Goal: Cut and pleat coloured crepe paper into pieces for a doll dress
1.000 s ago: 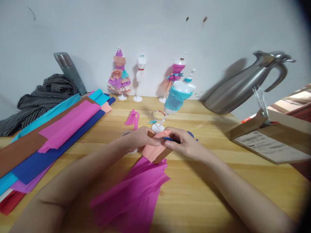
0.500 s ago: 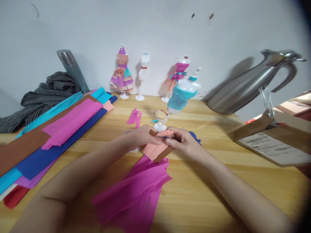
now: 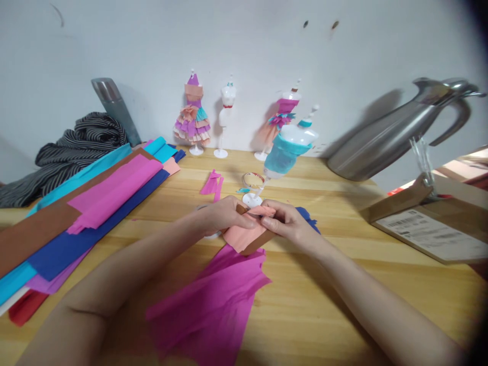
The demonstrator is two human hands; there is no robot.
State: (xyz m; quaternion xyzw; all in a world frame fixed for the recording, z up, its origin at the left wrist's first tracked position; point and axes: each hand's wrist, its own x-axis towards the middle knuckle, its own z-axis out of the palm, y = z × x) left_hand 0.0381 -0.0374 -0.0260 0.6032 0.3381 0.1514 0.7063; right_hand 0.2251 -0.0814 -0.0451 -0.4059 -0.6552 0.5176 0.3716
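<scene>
Layered peach paper (image 3: 244, 236) with a brown layer under it is pinched between both hands. My left hand (image 3: 229, 213) grips its left upper part, thumb on top. On the right, my right hand (image 3: 284, 219) pinches a crumpled, folded top edge of the peach paper; its fingertips are partly hidden. Just below lies a magenta crepe sheet (image 3: 213, 305) on the table. Behind the hands stands a small white mannequin with a turquoise wrap (image 3: 284, 155), tilted to the right. A dark blue scrap (image 3: 308, 219) lies beside my right hand.
Crepe paper strips (image 3: 114, 195) and a striped cloth (image 3: 84, 142) lie at left. Three mannequins, one in a ruffled dress (image 3: 193, 119), stand by the wall. A tape ring (image 3: 253, 180) and pink scraps (image 3: 212, 184) lie mid-table. A metal jug (image 3: 385, 132) and cardboard box (image 3: 434, 229) are at right.
The whole view has shifted slightly. The peach paper's folded top edge sits a little differently by my right hand's fingertips; both hands keep their grip.
</scene>
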